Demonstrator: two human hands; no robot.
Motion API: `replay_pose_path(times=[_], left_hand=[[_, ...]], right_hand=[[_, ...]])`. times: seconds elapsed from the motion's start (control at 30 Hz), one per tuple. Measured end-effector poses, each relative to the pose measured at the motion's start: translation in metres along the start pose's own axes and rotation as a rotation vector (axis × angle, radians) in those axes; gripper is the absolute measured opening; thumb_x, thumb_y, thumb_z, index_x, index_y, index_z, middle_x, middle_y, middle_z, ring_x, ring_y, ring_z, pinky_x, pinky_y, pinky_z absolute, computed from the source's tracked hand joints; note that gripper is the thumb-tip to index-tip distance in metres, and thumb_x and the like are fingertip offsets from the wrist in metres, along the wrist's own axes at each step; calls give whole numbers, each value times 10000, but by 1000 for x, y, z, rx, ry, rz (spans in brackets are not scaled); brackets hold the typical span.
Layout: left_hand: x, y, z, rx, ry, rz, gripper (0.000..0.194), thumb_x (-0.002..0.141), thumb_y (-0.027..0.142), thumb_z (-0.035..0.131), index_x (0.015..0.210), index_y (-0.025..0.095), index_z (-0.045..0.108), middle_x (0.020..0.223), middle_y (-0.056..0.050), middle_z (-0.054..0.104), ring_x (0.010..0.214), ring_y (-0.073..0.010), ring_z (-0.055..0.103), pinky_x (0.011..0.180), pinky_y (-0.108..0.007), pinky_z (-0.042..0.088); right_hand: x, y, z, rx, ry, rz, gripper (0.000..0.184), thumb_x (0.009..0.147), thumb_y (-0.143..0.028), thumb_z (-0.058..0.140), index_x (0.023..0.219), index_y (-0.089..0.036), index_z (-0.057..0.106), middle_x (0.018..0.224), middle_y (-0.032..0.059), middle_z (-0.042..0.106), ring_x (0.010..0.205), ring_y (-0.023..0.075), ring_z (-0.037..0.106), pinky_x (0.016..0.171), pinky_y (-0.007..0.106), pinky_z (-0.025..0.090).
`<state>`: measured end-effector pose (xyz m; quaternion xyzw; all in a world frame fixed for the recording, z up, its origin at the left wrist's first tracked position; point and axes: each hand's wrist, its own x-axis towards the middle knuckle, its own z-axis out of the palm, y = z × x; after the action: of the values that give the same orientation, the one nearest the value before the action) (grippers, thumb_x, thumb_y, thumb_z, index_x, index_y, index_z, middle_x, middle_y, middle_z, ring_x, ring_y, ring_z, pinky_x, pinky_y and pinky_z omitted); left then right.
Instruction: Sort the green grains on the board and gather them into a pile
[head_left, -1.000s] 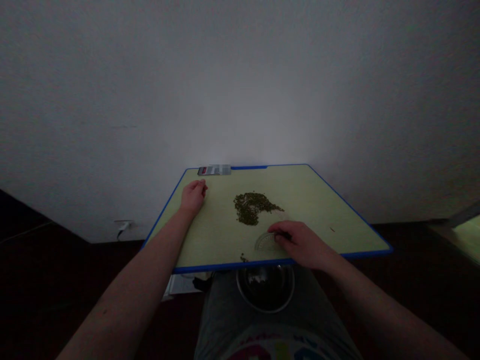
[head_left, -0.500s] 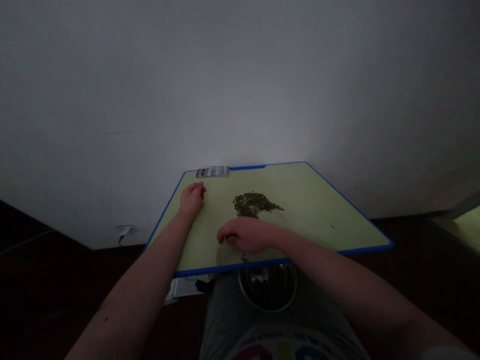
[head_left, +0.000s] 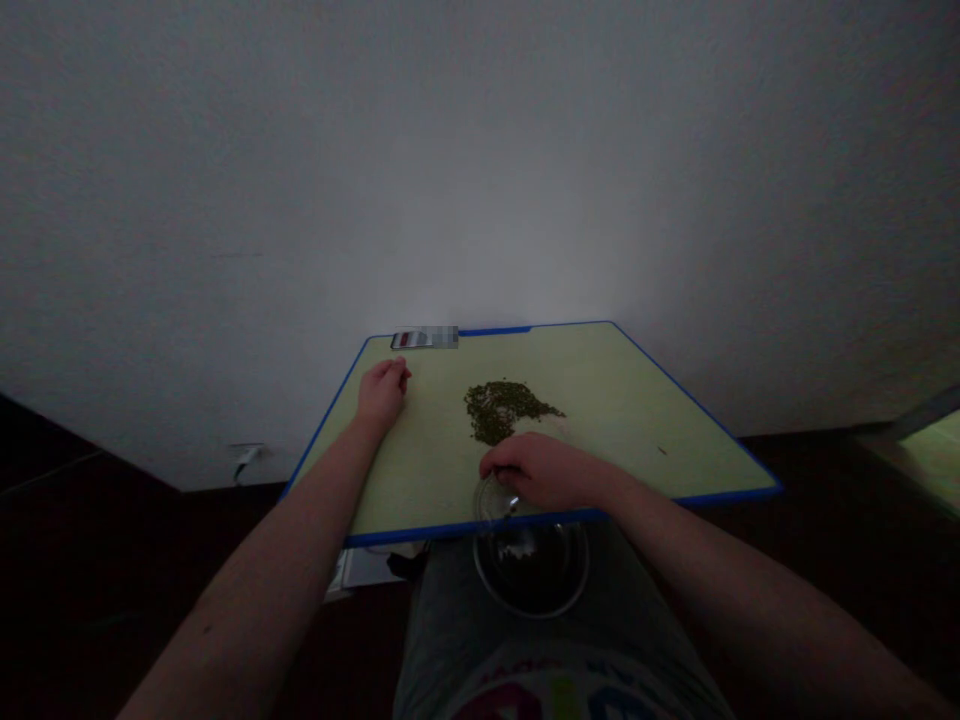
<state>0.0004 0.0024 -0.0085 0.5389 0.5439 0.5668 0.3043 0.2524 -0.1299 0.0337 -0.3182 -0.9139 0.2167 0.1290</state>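
Note:
My right hand [head_left: 546,472] is closed on the rim of a clear round lid [head_left: 489,503], which it holds tilted at the table's front edge. A metal bowl [head_left: 531,575] sits on my lap just below that edge, its inside dark. Behind my right hand, small green-brown grains [head_left: 499,408] lie in a loose patch on the pale table top [head_left: 615,400]. My left hand [head_left: 384,388] rests at the table's left side, its fingers curled in a loose fist with nothing visible in them.
A phone [head_left: 412,339] lies at the back left of the table, near the wall [head_left: 495,180]. A thin dark sliver [head_left: 661,450] is on the right part of the top. Blue trim [head_left: 690,400] runs round the table edge. A plug [head_left: 247,457] sits low on the wall.
My right hand has moved right with the clear lid, which now overlaps the front edge above the bowl. The left hand stays in place. The view has shifted slightly.

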Motion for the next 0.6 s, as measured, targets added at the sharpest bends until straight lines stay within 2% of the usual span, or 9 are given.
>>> replay_pose_path(times=[0.33, 0.6], left_hand=[[1, -3, 1, -48, 4, 0, 333, 730, 465, 486, 568, 175, 513, 438, 34, 420, 386, -74, 363, 381, -213, 263], [1, -3, 0, -10, 4, -4, 336, 734, 465, 481, 569, 175, 522, 430, 35, 423, 371, -72, 353, 377, -215, 266]], right_hand=[[-24, 6, 4, 23, 117, 164, 311, 784, -125, 437, 1024, -192, 624, 995, 57, 654, 905, 175, 577, 818, 298, 416], [-38, 9, 4, 62, 139, 243, 296, 788, -130, 435, 1006, -189, 626, 999, 56, 654, 915, 181, 579, 823, 311, 428]])
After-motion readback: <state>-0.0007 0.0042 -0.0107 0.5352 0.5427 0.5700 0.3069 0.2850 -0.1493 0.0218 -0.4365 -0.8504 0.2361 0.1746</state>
